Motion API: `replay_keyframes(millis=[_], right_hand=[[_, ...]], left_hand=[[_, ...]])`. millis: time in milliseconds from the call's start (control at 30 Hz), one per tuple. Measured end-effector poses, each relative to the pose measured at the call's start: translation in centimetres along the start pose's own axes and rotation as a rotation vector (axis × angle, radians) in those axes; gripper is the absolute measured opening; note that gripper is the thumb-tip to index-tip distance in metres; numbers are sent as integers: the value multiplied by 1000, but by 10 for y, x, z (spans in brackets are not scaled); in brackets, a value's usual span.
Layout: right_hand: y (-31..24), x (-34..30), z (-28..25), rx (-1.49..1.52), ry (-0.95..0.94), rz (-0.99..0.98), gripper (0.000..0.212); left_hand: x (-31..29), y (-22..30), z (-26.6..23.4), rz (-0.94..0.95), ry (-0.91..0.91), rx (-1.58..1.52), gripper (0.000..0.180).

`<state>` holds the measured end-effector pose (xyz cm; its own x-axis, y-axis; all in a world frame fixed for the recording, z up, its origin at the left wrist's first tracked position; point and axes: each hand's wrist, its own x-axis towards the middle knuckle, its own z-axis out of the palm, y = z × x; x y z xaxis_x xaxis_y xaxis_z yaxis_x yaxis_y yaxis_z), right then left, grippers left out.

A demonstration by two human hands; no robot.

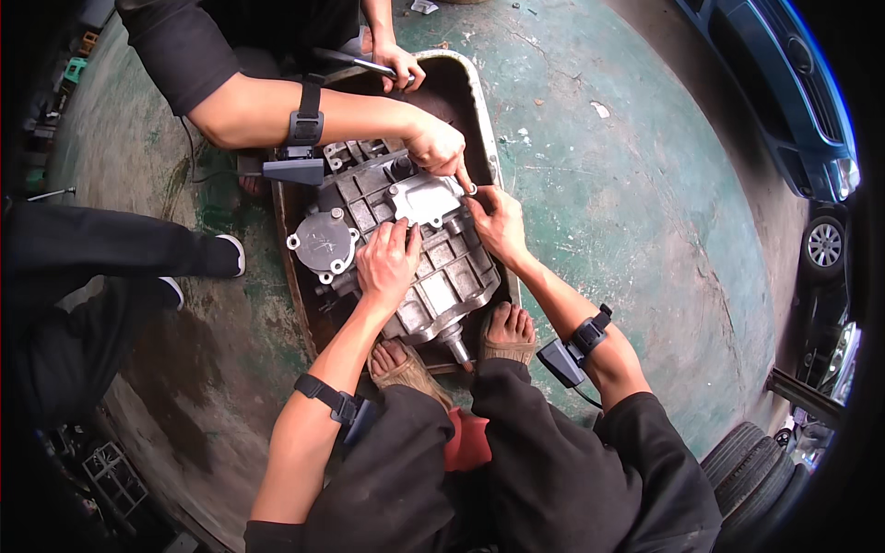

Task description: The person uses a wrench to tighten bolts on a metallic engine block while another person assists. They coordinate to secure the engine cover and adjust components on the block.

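A silver cover plate (429, 200) with bolt ears lies over the top of a ribbed metal gearbox housing (452, 272). My left hand (387, 263) has its fingertips closed at the plate's near left corner. At the plate's right end, my right hand (498, 224) pinches the corner ear; the fingers partly hide it. A co-worker's hand (437, 146) reaches over the plate, one finger pointing down beside my right fingertips. The co-worker's other hand (398, 69) holds a slim metal tool (355, 63). Left of the plate, a round cover (324, 241) with bolt ears sits on the housing.
The gearbox rests in a rusty metal tray (484, 120); my feet are at its near end. Another person's shoe (230, 255) stands at left. A blue car (784, 83) is parked at far right, with stacked tyres (751, 470) at lower right.
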<state>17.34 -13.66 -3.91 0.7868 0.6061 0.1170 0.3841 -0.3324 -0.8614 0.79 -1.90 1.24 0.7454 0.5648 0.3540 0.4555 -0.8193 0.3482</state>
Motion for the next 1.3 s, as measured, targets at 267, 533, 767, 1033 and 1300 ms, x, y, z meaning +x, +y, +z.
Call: replay_keyframes(millis=[267, 533, 767, 1033, 1300], right_hand=[[6, 11, -12, 151, -187, 138, 26], [-16, 27, -14, -143, -237, -2, 29], [-16, 36, -24, -433, -360, -486, 19], [-44, 14, -59, 103, -95, -334, 27], [-43, -7, -26, 1467, -35, 748, 17]], left_hand=[[-4, -3, 4, -2, 1, 6, 17], [-2, -1, 2, 21, -4, 10, 18], [-7, -6, 5, -16, -91, 46, 21], [-13, -20, 13, 52, -184, 51, 21], [-4, -6, 6, 62, 25, 14, 17]])
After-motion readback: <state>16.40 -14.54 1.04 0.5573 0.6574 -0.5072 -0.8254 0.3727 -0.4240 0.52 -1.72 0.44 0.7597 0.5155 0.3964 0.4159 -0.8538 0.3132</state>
